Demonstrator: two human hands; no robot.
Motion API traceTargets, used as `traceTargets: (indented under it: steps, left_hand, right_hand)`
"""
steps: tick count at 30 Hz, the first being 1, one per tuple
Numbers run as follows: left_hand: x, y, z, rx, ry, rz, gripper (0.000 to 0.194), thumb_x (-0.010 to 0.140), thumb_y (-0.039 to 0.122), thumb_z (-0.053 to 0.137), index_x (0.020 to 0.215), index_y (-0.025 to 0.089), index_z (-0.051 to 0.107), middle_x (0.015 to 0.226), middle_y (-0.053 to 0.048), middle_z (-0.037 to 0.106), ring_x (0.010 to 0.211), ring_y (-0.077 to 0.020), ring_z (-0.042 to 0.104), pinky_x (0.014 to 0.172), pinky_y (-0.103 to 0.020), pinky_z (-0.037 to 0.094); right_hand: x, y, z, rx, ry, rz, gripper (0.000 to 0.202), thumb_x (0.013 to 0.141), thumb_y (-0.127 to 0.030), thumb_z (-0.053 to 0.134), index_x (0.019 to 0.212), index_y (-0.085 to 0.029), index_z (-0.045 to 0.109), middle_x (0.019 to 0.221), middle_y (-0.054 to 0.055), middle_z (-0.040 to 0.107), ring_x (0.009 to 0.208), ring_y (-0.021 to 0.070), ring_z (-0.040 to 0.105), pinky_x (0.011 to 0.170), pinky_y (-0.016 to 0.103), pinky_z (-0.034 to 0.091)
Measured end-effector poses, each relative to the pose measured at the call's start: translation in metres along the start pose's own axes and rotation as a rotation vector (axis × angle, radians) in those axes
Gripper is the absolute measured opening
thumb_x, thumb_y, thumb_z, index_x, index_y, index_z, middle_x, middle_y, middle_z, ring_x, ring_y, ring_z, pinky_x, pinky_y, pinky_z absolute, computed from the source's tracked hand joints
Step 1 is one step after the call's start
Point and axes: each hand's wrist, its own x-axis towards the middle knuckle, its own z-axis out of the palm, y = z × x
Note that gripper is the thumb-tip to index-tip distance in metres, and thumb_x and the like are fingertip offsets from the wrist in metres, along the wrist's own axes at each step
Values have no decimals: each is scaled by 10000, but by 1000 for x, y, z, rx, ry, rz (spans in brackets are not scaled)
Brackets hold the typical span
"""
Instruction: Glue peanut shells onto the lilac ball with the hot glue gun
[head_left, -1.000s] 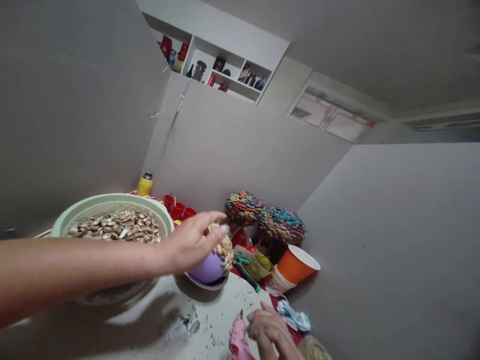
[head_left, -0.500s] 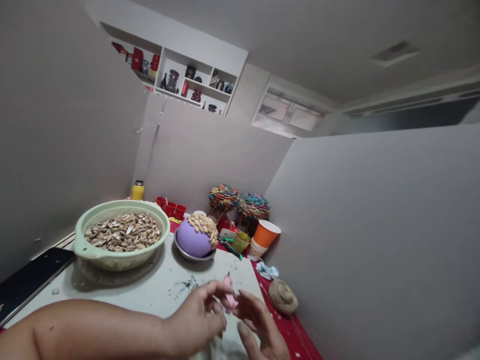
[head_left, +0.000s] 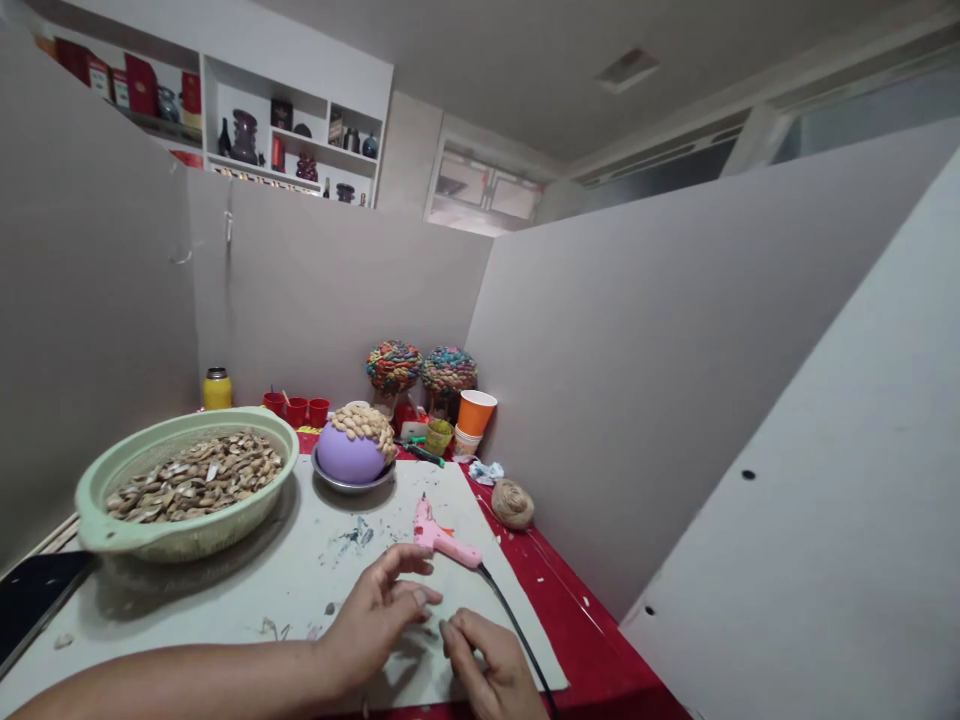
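A pink hot glue gun (head_left: 447, 544) lies on the white board, its dark tip pointing away and its black cord running toward the front edge. My left hand (head_left: 379, 615) hovers just in front of it, fingers bent but apart, with nothing visible in them. Close by on the right, my right hand (head_left: 489, 660) is curled with thumb and fingers together; anything inside is hidden. Farther back, a purple balloon (head_left: 349, 458) rests in a metal bowl (head_left: 352, 487). Peanut-like shells (head_left: 364, 425) cover the balloon's top and right side.
A green basket (head_left: 187, 540) of split shells stands left, beside a dark phone-like slab (head_left: 37, 600). Behind are red cups (head_left: 296, 411), a yellow bottle (head_left: 217, 390), two colourful domed pieces (head_left: 394, 367) and an orange cup (head_left: 476, 411). A twine ball (head_left: 513, 503) sits right, near the grey partition (head_left: 600, 380).
Earlier the pink glue gun was by my fingers, largely hidden; now it lies in full view beyond them. My right hand has curled closed. The view has turned right.
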Motion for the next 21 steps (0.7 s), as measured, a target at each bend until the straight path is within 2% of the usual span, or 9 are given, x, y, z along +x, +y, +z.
traceTargets:
  steps: [2, 3, 6, 9, 12, 14, 17, 21]
  left_hand:
    - [3, -1, -2, -3, 14, 11, 383, 745, 325, 722, 1091, 227, 589, 1207, -86, 553, 1083, -220, 575, 814, -291, 470]
    - [5, -1, -4, 2, 19, 24, 399, 739, 341, 734, 1094, 231, 589, 1213, -90, 555, 1117, -231, 553, 821, -295, 471]
    - [9, -5, -9, 76, 48, 70, 435, 755, 344, 725, 1153, 237, 584, 1095, -75, 583, 966, -201, 564, 768, -295, 481]
    - [11, -9, -14, 233, 93, 124, 425, 752, 243, 697, 1169, 234, 609, 957, -31, 568, 794, -152, 535, 738, -283, 464]
    - [12, -10, -17, 392, 116, 174, 421, 726, 118, 628, 1133, 223, 639, 901, -19, 556, 814, -160, 532, 784, -291, 449]
    - [12, -8, -18, 463, 108, 195, 447, 713, 67, 573, 1127, 222, 638, 898, -22, 557, 834, -168, 533, 799, -296, 447]
    - [13, -6, -19, 510, 96, 188, 483, 690, 28, 532, 1122, 220, 629, 913, -29, 565, 812, -166, 531, 798, -298, 448]
    - [15, -10, -24, 518, 75, 170, 519, 667, 8, 511, 1127, 221, 626, 945, -36, 580, 793, -159, 517, 809, -302, 445]
  right_hand:
    - [-2, 3, -6, -24, 20, -44, 411, 1008, -329, 383, 631, -214, 498, 563, -18, 549, 512, 135, 552, 524, 238, 435]
    - [0, 6, -10, -33, 35, -53, 382, 1006, -309, 394, 655, -215, 510, 589, -11, 570, 542, 140, 574, 552, 241, 456]
    - [16, 23, -22, -79, 79, -27, 225, 994, -269, 439, 816, -206, 562, 731, 22, 632, 656, 164, 622, 632, 262, 509]
    - [41, 48, -28, -165, 42, -5, 130, 964, -270, 494, 1004, -196, 592, 911, 69, 665, 828, 212, 650, 712, 313, 532]
    - [61, 71, -27, -269, -40, 3, 214, 898, -273, 589, 1091, -183, 609, 1055, 113, 664, 974, 265, 630, 828, 396, 508]
    - [70, 81, -23, -329, -103, 11, 236, 849, -256, 632, 1070, -171, 633, 1020, 118, 678, 934, 275, 642, 801, 395, 503]
    - [79, 90, -20, -378, -199, 18, 232, 827, -214, 628, 1055, -177, 647, 930, 86, 704, 830, 248, 670, 709, 327, 494]
    - [80, 97, -19, -386, -282, -2, 316, 842, -169, 600, 1155, -203, 613, 990, 69, 721, 864, 220, 687, 715, 285, 483]
